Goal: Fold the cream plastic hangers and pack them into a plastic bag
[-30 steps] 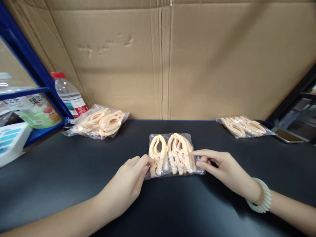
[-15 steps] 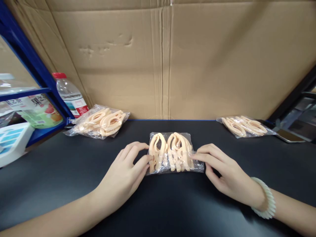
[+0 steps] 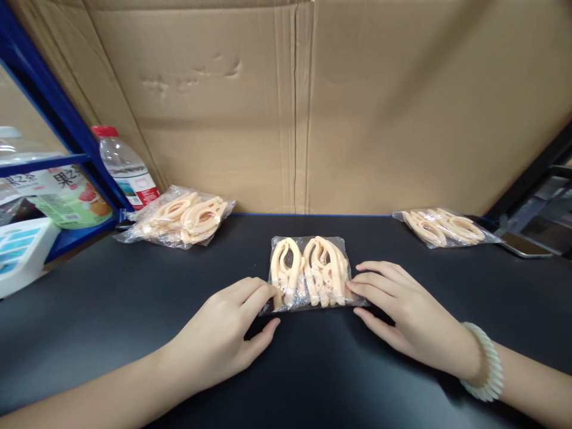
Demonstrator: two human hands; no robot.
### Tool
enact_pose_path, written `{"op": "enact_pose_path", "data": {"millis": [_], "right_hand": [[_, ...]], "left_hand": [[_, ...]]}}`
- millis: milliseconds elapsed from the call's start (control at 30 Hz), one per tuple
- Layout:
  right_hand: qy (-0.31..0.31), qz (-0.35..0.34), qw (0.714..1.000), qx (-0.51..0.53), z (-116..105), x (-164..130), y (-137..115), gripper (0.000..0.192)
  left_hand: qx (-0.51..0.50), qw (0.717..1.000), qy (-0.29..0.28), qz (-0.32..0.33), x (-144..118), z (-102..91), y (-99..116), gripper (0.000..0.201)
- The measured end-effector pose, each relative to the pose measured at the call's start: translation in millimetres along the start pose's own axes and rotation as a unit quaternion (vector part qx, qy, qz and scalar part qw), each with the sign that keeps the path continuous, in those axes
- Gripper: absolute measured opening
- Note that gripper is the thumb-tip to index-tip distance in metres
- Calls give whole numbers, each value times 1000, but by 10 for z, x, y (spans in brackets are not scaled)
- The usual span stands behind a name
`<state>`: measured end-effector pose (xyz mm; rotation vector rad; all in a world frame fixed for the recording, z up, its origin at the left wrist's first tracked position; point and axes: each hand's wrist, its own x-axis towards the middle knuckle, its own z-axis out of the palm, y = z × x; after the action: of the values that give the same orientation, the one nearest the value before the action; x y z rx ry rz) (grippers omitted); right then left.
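A clear plastic bag lies flat on the black table in front of me. Inside are several beige folded plastic pieces that look like folding clothes hangers. My left hand is at the bag's lower left corner, its fingertips on the plastic and the thumb held apart below. On the other side, my right hand rests with spread fingers, the fingertips touching the bag's right edge. Neither hand grips the bag. A pale coiled bracelet circles my right wrist.
Similar bags of hangers lie at the back left and back right. A red-capped bottle stands beside a blue shelf frame on the left. A phone-like flat object lies at the right. Cardboard walls the back.
My left hand has slid down to the bag's lower left corner, its thumb parting from the fingers. My right thumb has also moved away from its fingers, which have spread. The bag has barely moved.
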<state>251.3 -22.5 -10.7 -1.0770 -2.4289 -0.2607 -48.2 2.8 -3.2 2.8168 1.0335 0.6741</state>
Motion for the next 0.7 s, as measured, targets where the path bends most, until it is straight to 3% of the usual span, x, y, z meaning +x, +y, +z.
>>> {"op": "enact_pose_path", "data": {"millis": [167,367,567,700], "right_hand": [[11,-38,999,-37,46,5,88,22],[15,-53,998,-31,30,48,96,21],[35,-31,998,44,16,38,108,22],[84,-8,988,128,-22,66,84,19]], "left_hand": [[21,999,-40,17,5,-50,-23,12],[95,991,-76,60,28,-76,-44,26],[15,997,-69,28,44,-99,-120,14],[-24,998,-55,8,74,-80,-149,13]]}}
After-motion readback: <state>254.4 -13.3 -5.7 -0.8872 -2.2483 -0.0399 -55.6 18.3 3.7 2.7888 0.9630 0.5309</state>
